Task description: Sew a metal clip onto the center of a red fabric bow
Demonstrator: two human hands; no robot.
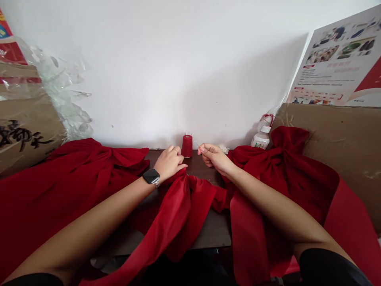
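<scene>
My left hand (169, 161), with a black watch on the wrist, is closed and pinches the gathered top of a red fabric piece (181, 206) on the dark table (214, 230). My right hand (212, 157) is closed in a pinch and holds a thin needle (196, 143) pointing up and left. A red thread spool (187, 145) stands upright between the two hands, just behind them, with needles stuck in its top. The red fabric drapes from my left hand over the table's front edge.
Finished red bows lie in piles at left (74, 178) and right (285, 167). A small white bottle (262, 139) stands by the wall at right. Cardboard boxes (26, 127) with clear plastic sit at left; a cardboard sheet (342, 139) and poster (342, 59) at right.
</scene>
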